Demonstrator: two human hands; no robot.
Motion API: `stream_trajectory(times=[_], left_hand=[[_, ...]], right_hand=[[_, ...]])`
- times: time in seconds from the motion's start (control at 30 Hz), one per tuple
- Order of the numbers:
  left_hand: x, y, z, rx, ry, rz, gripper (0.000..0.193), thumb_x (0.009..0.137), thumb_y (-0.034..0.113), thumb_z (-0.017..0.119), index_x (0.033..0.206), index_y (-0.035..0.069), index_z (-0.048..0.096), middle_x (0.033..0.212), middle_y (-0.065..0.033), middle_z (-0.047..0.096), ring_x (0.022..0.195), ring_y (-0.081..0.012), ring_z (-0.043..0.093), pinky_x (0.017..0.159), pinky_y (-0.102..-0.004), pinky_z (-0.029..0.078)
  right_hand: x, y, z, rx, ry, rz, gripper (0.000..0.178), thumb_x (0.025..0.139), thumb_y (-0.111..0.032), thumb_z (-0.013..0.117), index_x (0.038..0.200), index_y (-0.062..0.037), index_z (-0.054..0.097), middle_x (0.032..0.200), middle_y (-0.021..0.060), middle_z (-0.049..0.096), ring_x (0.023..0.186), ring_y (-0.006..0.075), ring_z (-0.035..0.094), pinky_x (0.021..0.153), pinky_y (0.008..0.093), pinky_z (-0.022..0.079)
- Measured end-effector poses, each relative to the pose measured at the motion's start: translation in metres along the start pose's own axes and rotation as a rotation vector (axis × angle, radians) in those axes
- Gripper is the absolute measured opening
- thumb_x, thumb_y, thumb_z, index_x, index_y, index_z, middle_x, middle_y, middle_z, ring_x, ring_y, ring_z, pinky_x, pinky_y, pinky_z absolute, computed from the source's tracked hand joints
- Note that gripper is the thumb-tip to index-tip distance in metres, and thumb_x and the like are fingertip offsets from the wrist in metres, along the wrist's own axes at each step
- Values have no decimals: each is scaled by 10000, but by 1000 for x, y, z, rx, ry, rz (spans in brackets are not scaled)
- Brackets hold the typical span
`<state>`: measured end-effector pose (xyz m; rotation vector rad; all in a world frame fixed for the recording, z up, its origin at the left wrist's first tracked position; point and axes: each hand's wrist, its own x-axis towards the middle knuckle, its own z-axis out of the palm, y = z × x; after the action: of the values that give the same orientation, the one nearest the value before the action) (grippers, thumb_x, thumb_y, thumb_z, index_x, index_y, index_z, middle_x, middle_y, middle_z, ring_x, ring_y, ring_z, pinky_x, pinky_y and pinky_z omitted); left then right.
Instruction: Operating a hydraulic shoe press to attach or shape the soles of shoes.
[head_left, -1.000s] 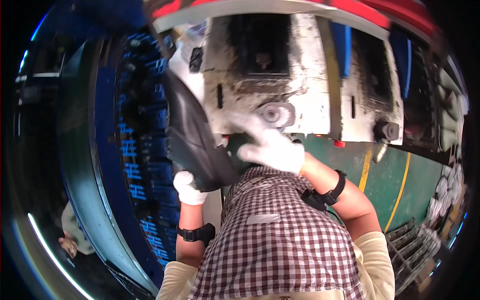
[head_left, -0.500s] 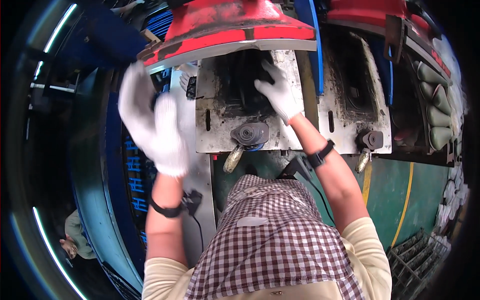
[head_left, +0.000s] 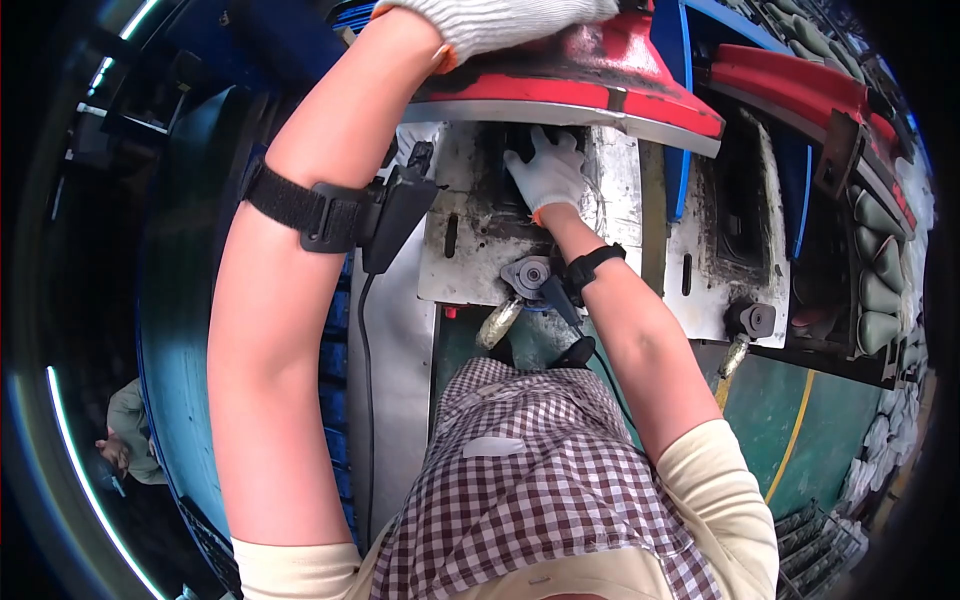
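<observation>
My left hand [head_left: 500,22], in a white knit glove, reaches up across the red upper part [head_left: 560,85] of a machine with a pale metal lower edge. The top of the picture cuts off part of it, and its grip is unclear. Below that red part, my right hand [head_left: 548,178], also gloved, lies with fingers spread at the dark recessed middle [head_left: 490,165] of a worn metal plate [head_left: 450,270]. Nothing shows in its fingers. At the plate's front edge sits a grey round fitting [head_left: 530,274] with a wrapped handle [head_left: 500,322].
To the right stands a similar machine with a red upper part [head_left: 790,85], a dark-stained plate [head_left: 690,300] and a wrapped handle [head_left: 734,355]. Beyond it, grey-green rounded pieces [head_left: 878,260] sit on a rack. Another person [head_left: 135,430] is at far left. Black cables hang from my wrist straps.
My left hand has moved up from beside the machine to its red upper part. My right hand stays at the plate, fingers spread. The whole view has shifted.
</observation>
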<state>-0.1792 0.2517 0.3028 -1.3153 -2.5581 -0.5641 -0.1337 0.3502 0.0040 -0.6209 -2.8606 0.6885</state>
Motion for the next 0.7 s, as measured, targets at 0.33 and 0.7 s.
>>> stream_trajectory(times=[0.33, 0.7], left_hand=[[3, 1, -9, -409, -503, 59, 428, 948, 411, 573, 869, 33, 756, 728, -99, 720, 655, -207, 671, 661, -349, 520], [-49, 0, 80, -309, -717, -96, 413, 958, 490, 603, 972, 102, 745, 661, -40, 670, 603, -157, 649, 622, -332, 517]], right_hand=[[-1, 21, 5, 83, 3, -44, 764, 915, -631, 604, 1463, -102, 545, 1506, 250, 504, 1374, 436, 482, 1126, 481, 425], [-203, 163, -21, 879, -181, 339, 283, 1054, -258, 596, 1086, -14, 736, 879, -2, 670, 738, 77, 575, 677, 252, 475]])
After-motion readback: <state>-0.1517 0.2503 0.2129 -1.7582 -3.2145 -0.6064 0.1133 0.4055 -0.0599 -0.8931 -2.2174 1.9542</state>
